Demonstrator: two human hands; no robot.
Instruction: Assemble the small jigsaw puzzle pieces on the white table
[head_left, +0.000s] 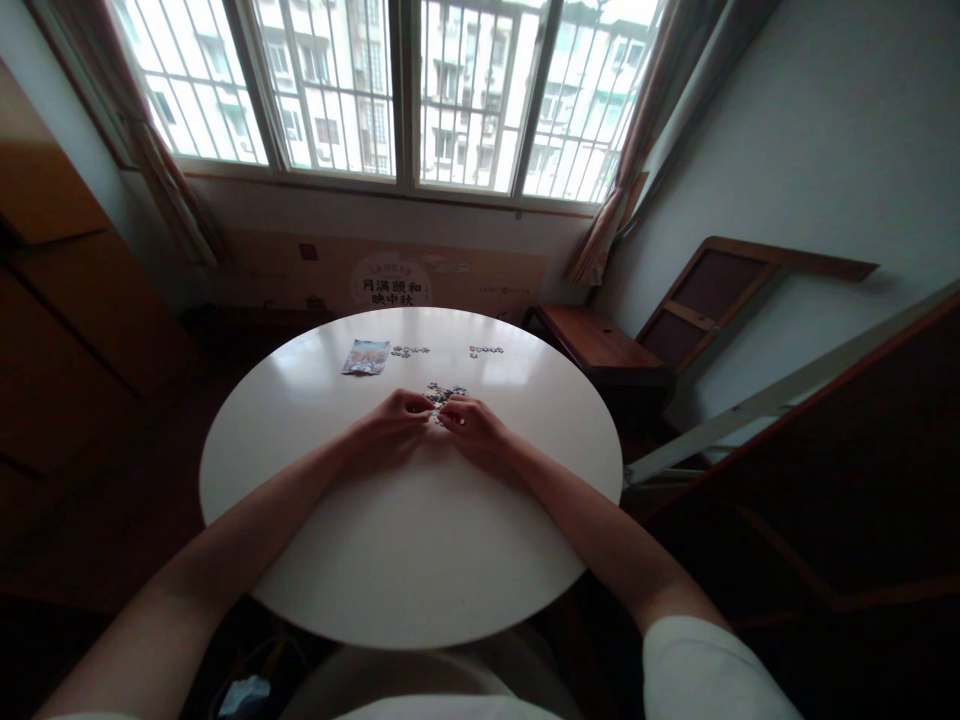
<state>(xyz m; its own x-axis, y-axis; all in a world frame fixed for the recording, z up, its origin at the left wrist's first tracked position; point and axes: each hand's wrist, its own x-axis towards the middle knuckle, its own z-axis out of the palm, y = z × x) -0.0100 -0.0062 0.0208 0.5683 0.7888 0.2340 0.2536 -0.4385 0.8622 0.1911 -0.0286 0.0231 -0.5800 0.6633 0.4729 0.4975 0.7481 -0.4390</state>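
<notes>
Facing: left hand (401, 410), right hand (468, 414), fingers nearly closed; can't tell what's held. Pieces (448, 391) just beyond fingertips; 2 clusters (487, 350) farther off; packet (365, 358) beyond, left.

Curtains (598, 245) beside a barred window (405, 100), brown cabinet (90, 300) at far left.

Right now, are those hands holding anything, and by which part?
Left hand and right hand seem to pinch puzzle pieces; which part is too small to tell.
</notes>
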